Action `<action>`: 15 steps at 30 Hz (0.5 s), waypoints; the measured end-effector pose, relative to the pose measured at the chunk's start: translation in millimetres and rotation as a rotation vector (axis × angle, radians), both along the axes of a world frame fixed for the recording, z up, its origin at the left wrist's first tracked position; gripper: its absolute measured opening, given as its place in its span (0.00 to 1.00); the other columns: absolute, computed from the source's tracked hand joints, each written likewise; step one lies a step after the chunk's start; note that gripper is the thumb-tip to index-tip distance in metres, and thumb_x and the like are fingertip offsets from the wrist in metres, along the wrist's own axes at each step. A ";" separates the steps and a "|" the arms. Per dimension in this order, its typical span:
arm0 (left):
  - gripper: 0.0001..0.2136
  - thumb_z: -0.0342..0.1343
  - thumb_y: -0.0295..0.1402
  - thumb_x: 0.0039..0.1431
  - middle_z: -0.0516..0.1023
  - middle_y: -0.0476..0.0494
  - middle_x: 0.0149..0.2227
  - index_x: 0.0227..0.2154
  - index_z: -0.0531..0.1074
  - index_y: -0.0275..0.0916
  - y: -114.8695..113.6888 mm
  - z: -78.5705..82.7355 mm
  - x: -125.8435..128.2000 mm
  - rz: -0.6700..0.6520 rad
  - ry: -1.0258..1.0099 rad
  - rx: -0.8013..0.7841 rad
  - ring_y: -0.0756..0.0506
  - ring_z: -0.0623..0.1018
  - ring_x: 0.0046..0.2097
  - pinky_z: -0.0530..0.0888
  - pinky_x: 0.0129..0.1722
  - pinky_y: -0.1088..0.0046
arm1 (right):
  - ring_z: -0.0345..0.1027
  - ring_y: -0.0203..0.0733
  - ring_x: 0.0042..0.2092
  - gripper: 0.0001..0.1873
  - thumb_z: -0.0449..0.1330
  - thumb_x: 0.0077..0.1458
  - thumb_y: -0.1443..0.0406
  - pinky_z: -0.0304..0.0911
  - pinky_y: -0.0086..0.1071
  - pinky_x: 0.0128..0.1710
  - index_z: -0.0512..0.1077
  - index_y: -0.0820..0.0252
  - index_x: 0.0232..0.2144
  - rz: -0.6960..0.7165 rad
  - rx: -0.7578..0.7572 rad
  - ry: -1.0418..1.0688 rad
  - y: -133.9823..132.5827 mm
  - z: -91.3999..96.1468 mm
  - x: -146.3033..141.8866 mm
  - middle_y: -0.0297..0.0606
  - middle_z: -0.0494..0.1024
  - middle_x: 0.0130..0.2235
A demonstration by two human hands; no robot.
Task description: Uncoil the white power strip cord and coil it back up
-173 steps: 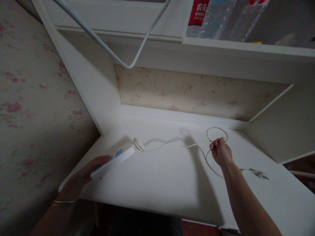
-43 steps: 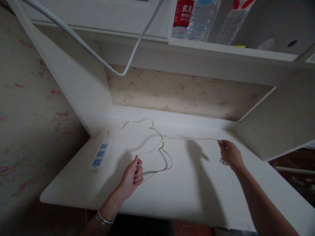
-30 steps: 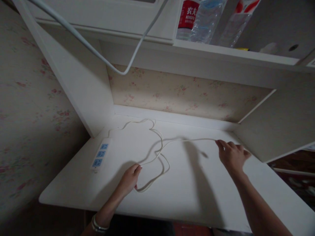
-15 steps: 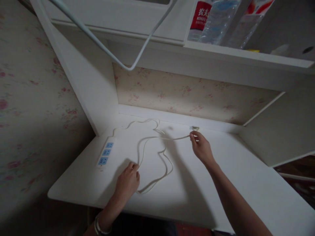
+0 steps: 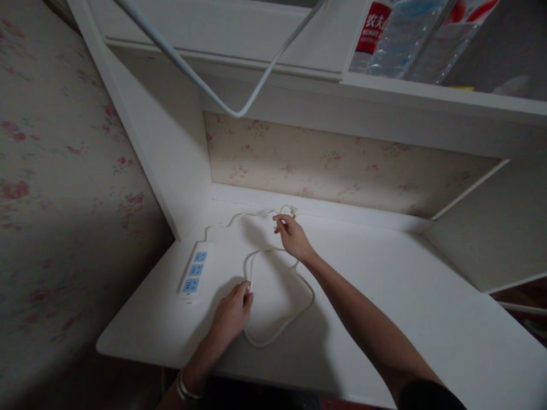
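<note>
A white power strip (image 5: 195, 270) with blue socket faces lies on the left of the desk, its white cord (image 5: 308, 287) spread in a wide loop to the right. My left hand (image 5: 233, 310) is closed on the cord at the loop's left side, low over the desk. Farther back, my right hand (image 5: 294, 236) has its fingers curled around the cord, the exact grip partly hidden. Just behind those fingers the cord's plug end (image 5: 292, 212) sits near the back board, small and hard to make out.
The white desk (image 5: 384, 296) has a back board and side panels. Overhead, a pale bent rod or cable (image 5: 239, 114) hangs in front of a shelf (image 5: 427, 91) holding plastic bottles (image 5: 404, 40). Flowered wallpaper (image 5: 64, 199) covers the left wall.
My right hand has moved left, and the plug end has shifted left with it. The cord is gathered into a tighter loop. My left hand keeps its hold; the view has shifted slightly.
</note>
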State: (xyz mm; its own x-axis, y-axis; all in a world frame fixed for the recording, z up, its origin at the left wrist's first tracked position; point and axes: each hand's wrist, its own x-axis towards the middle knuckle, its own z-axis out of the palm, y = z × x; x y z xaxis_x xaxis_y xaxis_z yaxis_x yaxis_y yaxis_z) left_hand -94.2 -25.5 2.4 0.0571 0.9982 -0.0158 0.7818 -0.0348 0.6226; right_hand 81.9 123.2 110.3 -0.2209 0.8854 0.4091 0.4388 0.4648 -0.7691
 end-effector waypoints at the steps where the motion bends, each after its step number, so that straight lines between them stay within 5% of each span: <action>1: 0.14 0.44 0.32 0.63 0.77 0.39 0.43 0.49 0.66 0.39 2.8 -1.1 -2.3 -0.006 -0.052 -0.012 0.42 0.78 0.44 0.70 0.44 0.69 | 0.69 0.38 0.32 0.15 0.47 0.62 0.58 0.64 0.33 0.36 0.68 0.57 0.44 0.029 -0.004 -0.025 7.1 -0.6 -13.8 0.36 0.75 0.34; 6: 0.10 0.45 0.30 0.60 0.78 0.42 0.39 0.43 0.66 0.40 7.6 0.0 -7.6 0.020 -0.180 -0.059 0.45 0.78 0.42 0.69 0.42 0.72 | 0.71 0.36 0.35 0.19 0.42 0.65 0.64 0.64 0.31 0.38 0.66 0.56 0.52 0.131 -0.061 -0.299 46.8 -7.0 -79.7 0.34 0.77 0.35; 15: 0.09 0.47 0.31 0.59 0.76 0.44 0.34 0.41 0.66 0.39 9.1 -0.4 -6.5 0.066 -0.129 -0.092 0.47 0.75 0.36 0.66 0.37 0.74 | 0.69 0.46 0.52 0.21 0.52 0.57 0.69 0.62 0.37 0.51 0.70 0.54 0.53 0.183 -0.141 -0.614 87.0 -29.0 -158.1 0.38 0.75 0.52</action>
